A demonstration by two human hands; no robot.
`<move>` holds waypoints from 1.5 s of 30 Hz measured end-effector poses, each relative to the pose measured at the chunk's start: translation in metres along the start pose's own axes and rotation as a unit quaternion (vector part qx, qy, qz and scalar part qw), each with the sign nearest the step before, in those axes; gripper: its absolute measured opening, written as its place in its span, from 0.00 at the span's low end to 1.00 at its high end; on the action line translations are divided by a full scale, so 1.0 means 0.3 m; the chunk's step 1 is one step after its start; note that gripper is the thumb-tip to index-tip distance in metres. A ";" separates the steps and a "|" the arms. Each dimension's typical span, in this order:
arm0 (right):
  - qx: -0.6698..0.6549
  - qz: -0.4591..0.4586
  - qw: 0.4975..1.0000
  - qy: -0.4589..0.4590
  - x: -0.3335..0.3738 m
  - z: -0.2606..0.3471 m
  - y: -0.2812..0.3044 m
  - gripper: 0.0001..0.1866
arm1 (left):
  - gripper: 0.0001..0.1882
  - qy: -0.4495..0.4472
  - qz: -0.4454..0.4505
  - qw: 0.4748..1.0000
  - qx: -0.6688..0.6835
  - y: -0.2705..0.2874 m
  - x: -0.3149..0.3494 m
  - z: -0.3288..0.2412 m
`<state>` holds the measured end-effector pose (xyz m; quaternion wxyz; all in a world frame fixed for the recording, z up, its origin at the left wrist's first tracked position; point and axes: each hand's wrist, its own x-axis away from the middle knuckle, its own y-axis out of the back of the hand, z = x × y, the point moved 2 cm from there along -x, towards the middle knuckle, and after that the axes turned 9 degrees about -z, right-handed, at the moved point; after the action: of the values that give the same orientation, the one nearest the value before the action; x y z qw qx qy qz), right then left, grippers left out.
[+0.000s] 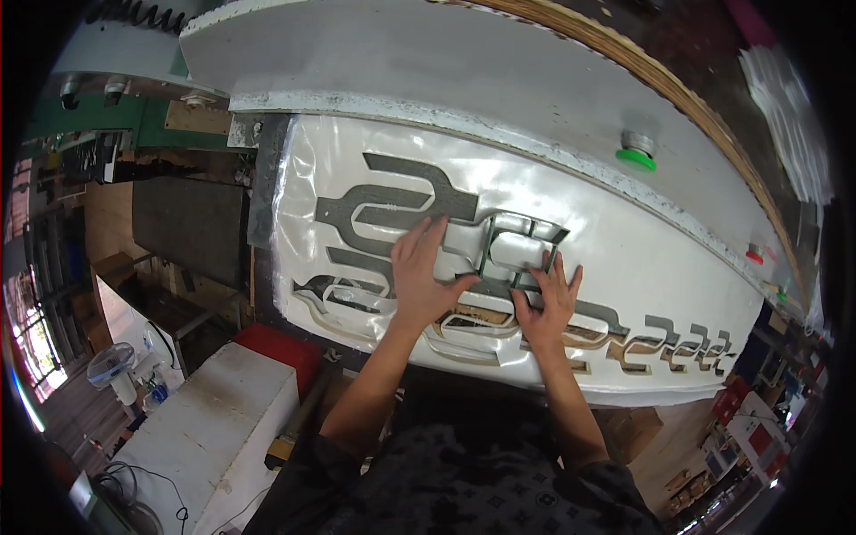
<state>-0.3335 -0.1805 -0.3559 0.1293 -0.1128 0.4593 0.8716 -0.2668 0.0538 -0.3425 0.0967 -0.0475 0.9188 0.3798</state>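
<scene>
A dark green metal cutting die (pixel 487 242), an open frame of upright strips with cross braces, stands on a glossy white sheet (pixel 642 259). My left hand (pixel 426 276) lies to the left of the die, fingers stretched out flat over the sheet and thumb reaching to the die's lower left corner. On the die's near right side, my right hand (pixel 550 299) has its thumb and fingers around part of the frame. Branching cut-out openings (pixel 383 196) run through the sheet around both hands; dark surface shows through many of them.
Beyond the sheet spans a thick grey press beam (pixel 428 67), with a green button (pixel 636 159) and a red button (pixel 754 255) on it. To the lower left are a white cabinet (pixel 209 419), a red block (pixel 281 357) and a small fan (pixel 111 364).
</scene>
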 end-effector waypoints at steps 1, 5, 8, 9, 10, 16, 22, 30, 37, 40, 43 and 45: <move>0.001 -0.002 1.000 0.000 -0.004 0.002 0.000 0.26 | 0.55 -0.003 -0.003 1.000 0.000 -0.001 -0.002 0.002; 0.002 -0.010 1.000 0.002 -0.032 0.015 0.010 0.24 | 0.56 -0.026 -0.014 1.000 -0.007 -0.002 -0.022 -0.015; 0.010 -0.018 1.000 0.006 -0.040 0.018 0.012 0.24 | 0.56 -0.036 -0.021 0.999 -0.007 0.004 -0.033 -0.022; 0.011 -0.022 1.000 0.007 -0.041 0.018 0.011 0.24 | 0.54 -0.021 -0.013 1.000 -0.004 0.008 -0.036 -0.030; 0.012 -0.027 1.000 0.007 -0.043 0.016 0.014 0.24 | 0.54 -0.026 -0.012 1.000 -0.002 0.009 -0.042 -0.040; 0.013 -0.038 0.999 0.008 -0.095 0.034 0.033 0.25 | 0.55 -0.051 -0.034 0.998 0.013 0.007 -0.057 -0.036; -0.004 -0.047 0.999 0.003 -0.098 0.032 0.031 0.26 | 0.58 -0.033 -0.058 0.997 0.043 0.030 -0.067 -0.052; 0.010 -0.020 1.000 0.007 -0.114 0.041 0.026 0.24 | 0.51 -0.028 -0.042 0.999 0.009 0.013 -0.061 -0.021; -0.002 0.003 1.000 0.004 -0.091 0.035 0.027 0.24 | 0.50 -0.016 -0.027 0.999 0.019 0.021 -0.053 -0.031; 0.002 0.010 1.000 0.006 -0.091 0.024 0.029 0.25 | 0.48 -0.022 -0.047 0.998 0.029 0.006 -0.035 -0.017; 0.000 0.010 1.000 0.011 -0.080 0.024 0.025 0.25 | 0.44 -0.023 -0.056 0.997 0.041 0.018 -0.026 -0.019; 0.000 0.014 1.000 0.009 -0.073 0.021 0.023 0.25 | 0.44 -0.026 -0.057 0.997 0.046 0.016 -0.025 -0.015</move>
<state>-0.3156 -0.1816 -0.3403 0.1131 -0.1142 0.4616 0.8724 -0.2609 0.0543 -0.3344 0.1443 -0.0856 0.9282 0.3322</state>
